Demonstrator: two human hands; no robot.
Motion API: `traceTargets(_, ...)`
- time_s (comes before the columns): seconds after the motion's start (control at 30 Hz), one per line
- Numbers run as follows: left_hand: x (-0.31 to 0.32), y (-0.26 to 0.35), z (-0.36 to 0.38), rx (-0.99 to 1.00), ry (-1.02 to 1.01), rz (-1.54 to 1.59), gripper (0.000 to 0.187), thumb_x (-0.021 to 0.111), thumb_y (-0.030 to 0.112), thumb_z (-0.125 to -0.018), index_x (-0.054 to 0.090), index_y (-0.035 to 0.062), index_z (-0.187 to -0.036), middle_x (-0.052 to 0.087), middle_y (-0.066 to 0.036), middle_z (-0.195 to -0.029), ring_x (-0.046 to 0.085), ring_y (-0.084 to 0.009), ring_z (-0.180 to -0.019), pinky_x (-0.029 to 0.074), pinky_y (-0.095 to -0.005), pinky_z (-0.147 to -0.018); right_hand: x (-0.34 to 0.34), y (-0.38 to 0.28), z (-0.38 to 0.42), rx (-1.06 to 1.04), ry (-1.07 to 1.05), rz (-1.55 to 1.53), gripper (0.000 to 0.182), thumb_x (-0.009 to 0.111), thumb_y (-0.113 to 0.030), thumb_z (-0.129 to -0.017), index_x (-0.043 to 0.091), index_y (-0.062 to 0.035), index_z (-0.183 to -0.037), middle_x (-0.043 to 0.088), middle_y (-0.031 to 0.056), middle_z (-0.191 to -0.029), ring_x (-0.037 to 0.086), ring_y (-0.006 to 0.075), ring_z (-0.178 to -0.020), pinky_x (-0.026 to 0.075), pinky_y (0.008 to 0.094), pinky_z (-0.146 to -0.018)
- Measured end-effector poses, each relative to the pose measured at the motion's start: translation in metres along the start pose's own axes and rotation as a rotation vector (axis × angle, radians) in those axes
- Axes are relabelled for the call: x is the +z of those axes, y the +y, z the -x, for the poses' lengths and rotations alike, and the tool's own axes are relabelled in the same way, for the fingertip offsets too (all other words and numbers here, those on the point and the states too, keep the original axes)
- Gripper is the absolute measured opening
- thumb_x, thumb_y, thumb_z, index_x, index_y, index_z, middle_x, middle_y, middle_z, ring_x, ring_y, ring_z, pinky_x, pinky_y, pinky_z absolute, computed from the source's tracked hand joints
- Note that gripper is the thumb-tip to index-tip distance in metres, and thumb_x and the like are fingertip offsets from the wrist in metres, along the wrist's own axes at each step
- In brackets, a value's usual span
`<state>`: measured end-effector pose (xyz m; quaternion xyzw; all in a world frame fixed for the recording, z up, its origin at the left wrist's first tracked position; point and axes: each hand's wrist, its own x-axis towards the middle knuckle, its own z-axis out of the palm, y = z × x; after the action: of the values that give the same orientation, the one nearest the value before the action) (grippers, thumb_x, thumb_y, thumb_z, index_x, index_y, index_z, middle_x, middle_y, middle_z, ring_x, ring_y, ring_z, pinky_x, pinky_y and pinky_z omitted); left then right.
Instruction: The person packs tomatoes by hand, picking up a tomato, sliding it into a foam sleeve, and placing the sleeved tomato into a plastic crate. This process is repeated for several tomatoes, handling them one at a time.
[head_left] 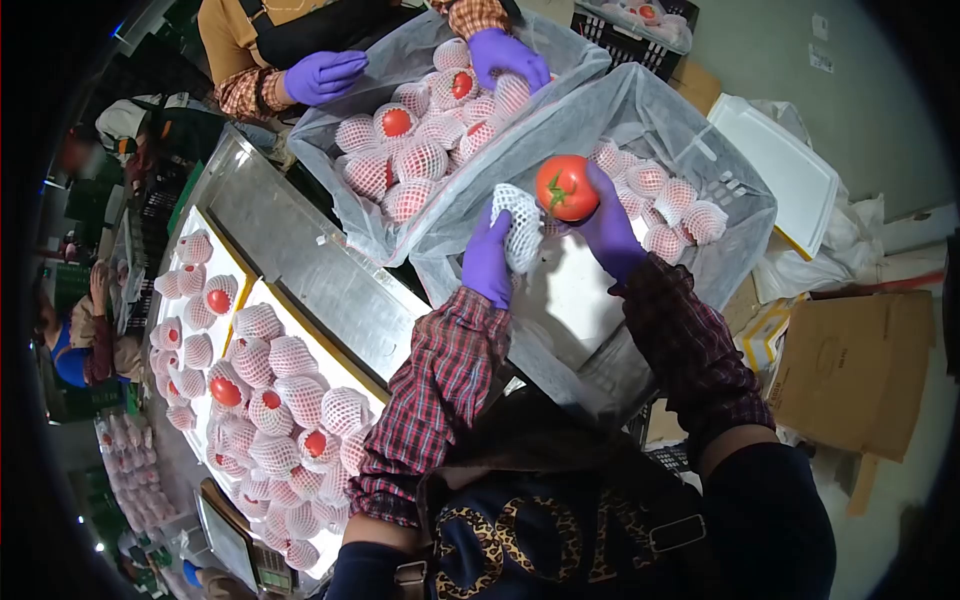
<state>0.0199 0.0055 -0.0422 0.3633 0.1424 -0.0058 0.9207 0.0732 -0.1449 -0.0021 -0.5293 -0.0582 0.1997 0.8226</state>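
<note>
one tomato (pixel 566 188), in the head view, is gripped by the right hand (pixel 612 232) above the lined crate (pixel 650 112); the left hand (pixel 487 262), over the crate's left part, apparently pinches a foam net (pixel 520 228), fingertips hidden; netted tomatoes (pixel 676 201) lie inside.

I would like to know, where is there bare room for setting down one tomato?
The metal tabletop has a bare strip between the white trays and the crates. The near crate also shows a bare white bottom, bordered by its lining and netted tomatoes. Crowded: the far crate and much of both trays.
</note>
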Motion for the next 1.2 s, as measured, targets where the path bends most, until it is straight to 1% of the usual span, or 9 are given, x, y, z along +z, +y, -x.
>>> traceTargets(0.27, 0.030, 0.008, 0.014, 0.281, -0.182, -0.593, 0.077, 0.064, 0.021, -0.078, 0.018, 0.0039, -0.137, 0.041, -0.015, -0.125, 0.049, -0.0196, -0.106, 0.043, -0.0266, -0.085, -0.009, 0.008, 0.001, 0.283, 0.064, 0.139, 0.050, 0.037, -0.050, -0.088, 0.055, -0.0032, -0.089, 0.057, 0.0081, -0.067, 0.050, 0.0128, -0.049, 0.040, 0.0271, -0.046)
traceTargets(0.47, 0.030, 0.024, 0.023, -0.190, -0.160, 0.077, 0.058, 0.056, 0.019, -0.082, 0.027, 0.0051, -0.130, 0.043, -0.015, -0.123, 0.048, -0.0264, -0.111, 0.045, -0.0388, -0.088, -0.002, 0.012, -0.001, -0.131, 0.197, 0.566, 0.045, 0.042, -0.040, -0.089, 0.057, 0.0025, -0.089, 0.059, 0.0044, -0.070, 0.054, 0.0094, -0.060, 0.044, 0.0239, -0.058)
traceTargets(0.57, 0.030, 0.029, 0.023, -0.360, -0.224, 0.476, 0.049, 0.051, 0.018, -0.084, 0.032, 0.0041, -0.127, 0.043, -0.018, -0.124, 0.047, -0.0310, -0.112, 0.043, -0.0453, -0.091, -0.012, 0.017, -0.009, -0.009, 0.172, 0.286, 0.042, 0.044, -0.036, -0.090, 0.055, 0.0027, -0.101, 0.061, 0.0061, -0.084, 0.057, 0.0099, -0.075, 0.045, 0.0244, -0.069)
traceTargets(0.6, 0.030, 0.030, 0.024, -0.391, -0.235, 0.530, 0.049, 0.051, 0.018, -0.084, 0.032, 0.0037, -0.127, 0.042, -0.018, -0.124, 0.047, -0.0314, -0.113, 0.043, -0.0459, -0.092, -0.023, 0.013, -0.006, 0.385, -0.013, 0.080, 0.039, 0.044, -0.030, -0.090, 0.051, 0.0018, -0.112, 0.058, 0.0089, -0.103, 0.056, 0.0133, -0.091, 0.045, 0.0271, -0.078)
traceTargets(0.77, 0.029, 0.029, 0.024, -0.375, -0.248, 0.387, 0.052, 0.056, 0.017, -0.080, 0.034, 0.0030, -0.125, 0.046, -0.016, -0.121, 0.049, -0.0294, -0.110, 0.043, -0.0442, -0.091, -0.020, 0.002, 0.000, -0.291, -0.299, 0.653, 0.032, 0.045, -0.002, -0.086, 0.047, 0.0020, -0.117, 0.054, 0.0074, -0.113, 0.050, 0.0134, -0.102, 0.040, 0.0282, -0.090)
traceTargets(0.83, 0.036, 0.031, 0.028, -0.259, -0.207, 0.052, 0.055, 0.060, 0.014, -0.077, 0.035, 0.0022, -0.125, 0.049, -0.015, -0.118, 0.051, -0.0259, -0.107, 0.045, -0.0378, -0.089, -0.047, 0.023, -0.004, -0.730, 0.049, 1.082, 0.028, 0.047, -0.007, -0.087, 0.051, 0.0024, -0.113, 0.057, 0.0095, -0.105, 0.053, 0.0171, -0.096, 0.042, 0.0282, -0.086)
traceTargets(0.87, 0.030, 0.021, 0.023, -0.147, -0.137, -0.176, 0.058, 0.063, 0.012, -0.074, 0.035, 0.0023, -0.125, 0.050, -0.013, -0.115, 0.053, -0.0234, -0.102, 0.047, -0.0339, -0.084, -0.015, -0.003, -0.001, -0.188, 0.258, 0.454, 0.023, 0.052, -0.008, -0.084, 0.056, 0.0027, -0.104, 0.060, 0.0098, -0.095, 0.055, 0.0161, -0.088, 0.044, 0.0280, -0.081)
traceTargets(0.97, 0.012, -0.009, 0.009, 0.313, 0.054, -0.685, 0.064, 0.068, 0.009, -0.070, 0.036, 0.0021, -0.126, 0.052, -0.012, -0.112, 0.055, -0.0190, -0.096, 0.049, -0.0284, -0.077, 0.015, 0.001, 0.017, -0.433, 0.183, 0.743, 0.015, 0.061, -0.006, -0.077, 0.060, 0.0017, -0.089, 0.058, 0.0061, -0.082, 0.053, 0.0130, -0.076, 0.042, 0.0247, -0.069)
traceTargets(1.2, 0.033, 0.034, 0.036, 0.100, -0.003, -0.055, 0.063, 0.062, 0.013, -0.076, 0.029, 0.0078, -0.130, 0.045, -0.010, -0.119, 0.050, -0.0201, -0.106, 0.051, -0.0344, -0.080, 0.012, -0.003, 0.006, -0.367, 0.183, 0.651, 0.024, 0.044, -0.009, -0.089, 0.053, -0.0001, -0.110, 0.054, 0.0077, -0.105, 0.051, 0.0157, -0.095, 0.043, 0.0276, -0.080)
